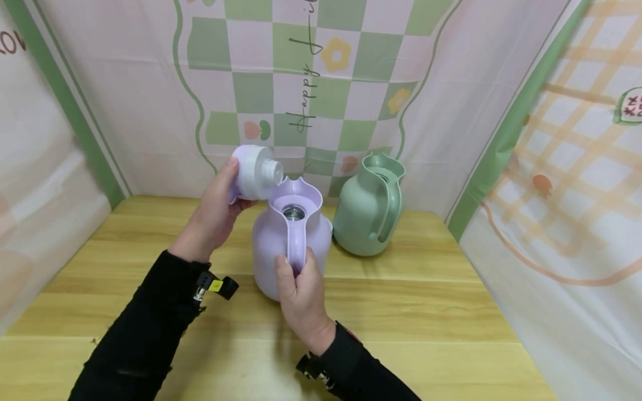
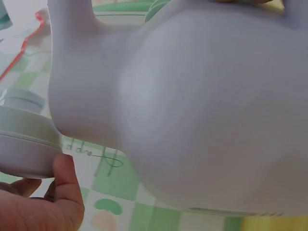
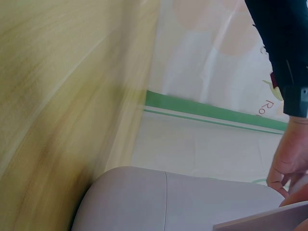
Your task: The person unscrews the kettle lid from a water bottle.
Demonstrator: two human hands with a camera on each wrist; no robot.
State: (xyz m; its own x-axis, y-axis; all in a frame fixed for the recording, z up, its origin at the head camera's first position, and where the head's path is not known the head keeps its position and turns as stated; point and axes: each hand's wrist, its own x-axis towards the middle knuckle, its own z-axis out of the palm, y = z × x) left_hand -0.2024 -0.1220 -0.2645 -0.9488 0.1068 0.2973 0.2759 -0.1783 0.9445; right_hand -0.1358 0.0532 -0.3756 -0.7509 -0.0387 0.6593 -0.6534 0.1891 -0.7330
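A lavender vacuum jug (image 1: 266,245) stands upright on the wooden table, its top uncovered so the metal inner mouth (image 1: 293,212) shows. My right hand (image 1: 306,298) grips the jug's handle (image 1: 296,239) from the front, thumb on the left side. To the left of the spout rim, my left hand (image 1: 215,211) holds the jug's lavender-and-white stopper (image 1: 253,172) tipped sideways, its narrow threaded neck facing right, close to the rim. In the left wrist view the thumb and fingers hold the stopper (image 2: 29,144) by its wide lavender end, beside the jug's neck.
A similar green jug (image 1: 358,217) stands behind and to the right, handle toward the front right. A pale edge (image 1: 329,227) peeks out behind the lavender jug. Patterned cloth (image 1: 296,94) hangs behind the wooden table (image 1: 426,312) and at both sides.
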